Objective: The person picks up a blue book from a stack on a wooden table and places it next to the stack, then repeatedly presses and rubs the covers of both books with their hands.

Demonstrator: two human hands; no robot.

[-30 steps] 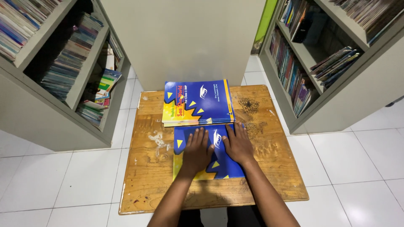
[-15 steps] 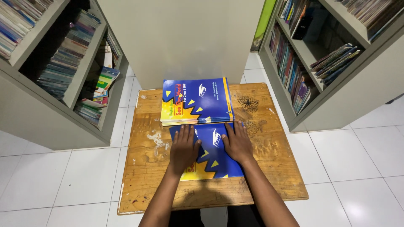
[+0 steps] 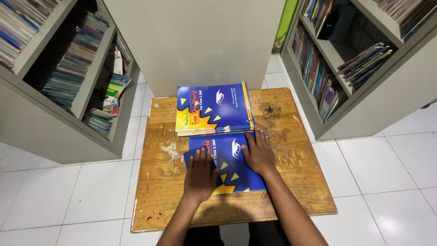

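Your left hand (image 3: pixel 199 176) and right hand (image 3: pixel 258 152) press flat, fingers spread, on the near book (image 3: pixel 230 159); the stack (image 3: pixel 213 109) waits beyond.

1. We note a floor (image 3: pixel 68 200) of large white glossy tiles with thin grey joints; soft light glare shows at the lower right.
2. We record a small wooden table (image 3: pixel 296 173), its top scratched, with white paint smears on the left part and dark flower doodles on the right part.
3. A plain pale panel (image 3: pixel 195 41) stands directly behind the table.
4. Grey shelving units stand to the left (image 3: pixel 41 132) and to the right (image 3: pixel 364 105), both packed with stacked and upright books.
5. A green strip (image 3: pixel 286 23) shows between panel and right shelving.
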